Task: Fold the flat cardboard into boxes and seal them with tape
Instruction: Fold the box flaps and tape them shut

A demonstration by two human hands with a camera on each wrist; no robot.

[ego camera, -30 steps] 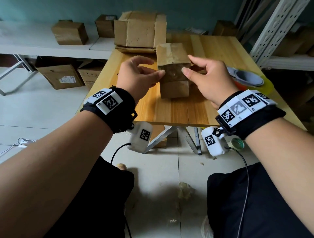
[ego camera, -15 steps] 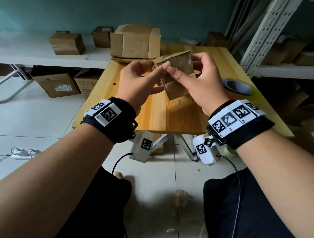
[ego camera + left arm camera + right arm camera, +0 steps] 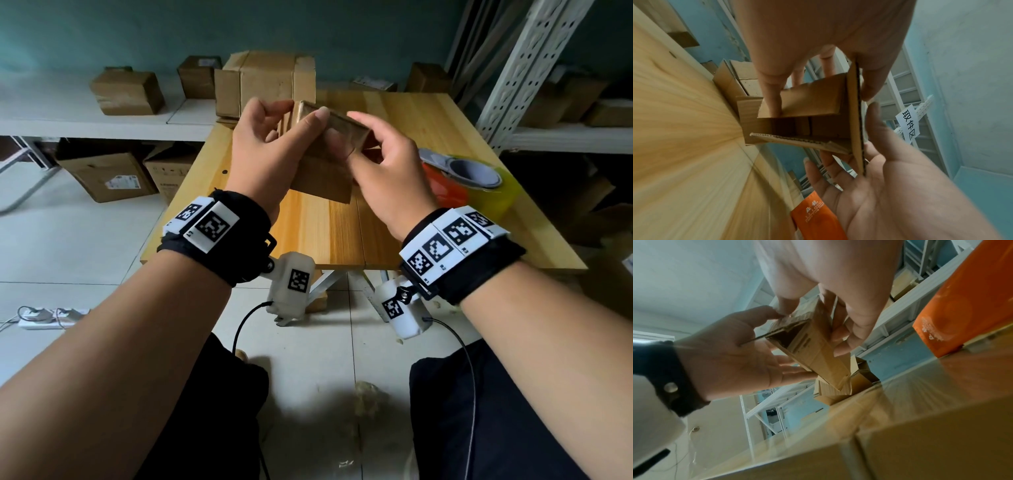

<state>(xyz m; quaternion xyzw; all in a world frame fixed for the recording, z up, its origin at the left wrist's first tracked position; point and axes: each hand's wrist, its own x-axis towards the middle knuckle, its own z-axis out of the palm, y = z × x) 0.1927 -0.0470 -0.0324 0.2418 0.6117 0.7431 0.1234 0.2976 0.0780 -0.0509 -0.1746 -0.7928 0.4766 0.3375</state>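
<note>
Now both hands clutch the small cardboard box (image 3: 322, 171) above the tabletop (image 3: 342, 233); left hand (image 3: 263, 154) and right hand (image 3: 387, 174) grip opposite sides.

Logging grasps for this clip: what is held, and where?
Both hands hold one small cardboard box above the table: left hand at its open end flaps, right hand around its side.

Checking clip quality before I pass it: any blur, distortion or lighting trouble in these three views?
Head view: sharp, evenly lit, edges bowed by the wide lens, both hands' grip on the small box clear. Left wrist view: table smeared and stretched, box opening dark but readable. Right wrist view: strong stretching, tape roll and nearest table edge soft, pale wall washed out.
</note>
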